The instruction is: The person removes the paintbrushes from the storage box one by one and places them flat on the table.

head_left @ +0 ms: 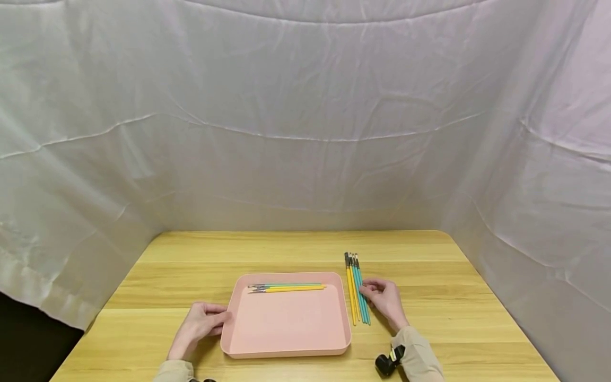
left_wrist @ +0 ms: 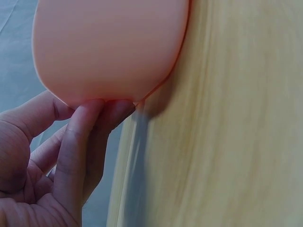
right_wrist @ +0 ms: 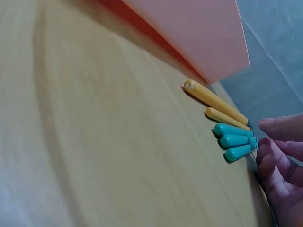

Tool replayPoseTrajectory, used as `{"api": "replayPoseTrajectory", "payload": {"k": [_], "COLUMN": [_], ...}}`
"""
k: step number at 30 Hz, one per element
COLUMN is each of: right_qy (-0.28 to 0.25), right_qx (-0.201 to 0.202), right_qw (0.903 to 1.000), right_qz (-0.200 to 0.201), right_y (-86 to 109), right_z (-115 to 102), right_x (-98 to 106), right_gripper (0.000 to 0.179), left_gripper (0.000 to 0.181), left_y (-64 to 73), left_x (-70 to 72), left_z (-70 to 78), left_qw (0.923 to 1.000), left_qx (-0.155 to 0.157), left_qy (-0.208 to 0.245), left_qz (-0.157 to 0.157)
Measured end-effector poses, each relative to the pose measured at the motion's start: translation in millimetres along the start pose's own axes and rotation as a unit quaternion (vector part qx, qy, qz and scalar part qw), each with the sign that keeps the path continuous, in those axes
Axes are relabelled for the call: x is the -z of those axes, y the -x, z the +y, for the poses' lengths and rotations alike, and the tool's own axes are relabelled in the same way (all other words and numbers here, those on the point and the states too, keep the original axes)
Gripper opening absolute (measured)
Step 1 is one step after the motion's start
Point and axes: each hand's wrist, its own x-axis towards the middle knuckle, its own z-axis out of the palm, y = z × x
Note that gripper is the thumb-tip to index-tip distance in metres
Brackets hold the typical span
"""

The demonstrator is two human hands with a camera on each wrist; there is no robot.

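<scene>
A shallow pink tray [head_left: 286,331] lies on the table, with several thin teal and yellow paintbrushes [head_left: 296,289] lying across its far part. My left hand [head_left: 200,321] grips the tray's left side, fingers bent at its wall and rim; up close, the left wrist view shows the fingertips [left_wrist: 90,106] at the outer wall. Right of the tray lie two yellow paintbrushes [head_left: 352,297] and three teal paintbrushes [head_left: 364,305], side by side, bristles pointing away. My right hand [head_left: 384,300] is beside the outermost teal brush, fingertips right at its handle, thumb and forefinger slightly apart.
The wooden table [head_left: 191,254] has a pale grey curtain [head_left: 305,132] hanging behind it and along both sides. On the right wrist sits a small black camera [head_left: 389,363], close to the tabletop. The tray's right wall stands just left of the loose brushes.
</scene>
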Motion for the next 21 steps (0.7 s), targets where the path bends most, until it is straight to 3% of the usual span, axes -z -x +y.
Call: {"api": "replayPoseTrajectory", "payload": {"k": [8,21], "right_qy": [0.000,-0.006], "right_qx": [0.031,0.075], "right_qw": [0.9994,0.9966], "right_qz": [0.012,-0.032], "right_y": [2.4,9.4], "right_z": [-7,-30], "right_x": [-3,-9], "right_gripper": [0.027,0.028], "left_gripper": [0.035,0.035], "left_y": [1.1,0.1], "left_x": [0.2,-0.3], "left_z": [0.1,-0.9], "left_qw": [1.0000,1.0000], "left_qx": [-0.006,-0.004], "left_qy": [0.002,0.003], "left_qz": [-0.007,-0.008]}}
